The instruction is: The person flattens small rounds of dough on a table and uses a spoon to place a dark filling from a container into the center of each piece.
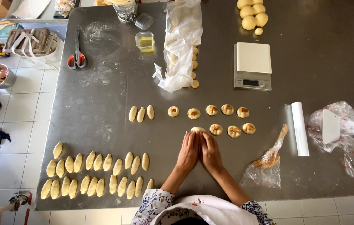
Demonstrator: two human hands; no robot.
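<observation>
Head view: left hand [188, 151] and right hand [210, 152] pressed side by side, fingers flat and close together over dough piece [198, 129] at steel table [102, 104] centre; best rolled with light, even pressure, filling kept sealed inside.

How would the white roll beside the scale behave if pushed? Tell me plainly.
The white roll is a long smooth cylinder lying flat on the steel table, so a sideways push would probably send it rolling. It looks straight and unbent, so likely stiff when lifted. It seems light for its length, though its weight cannot be told.
</observation>
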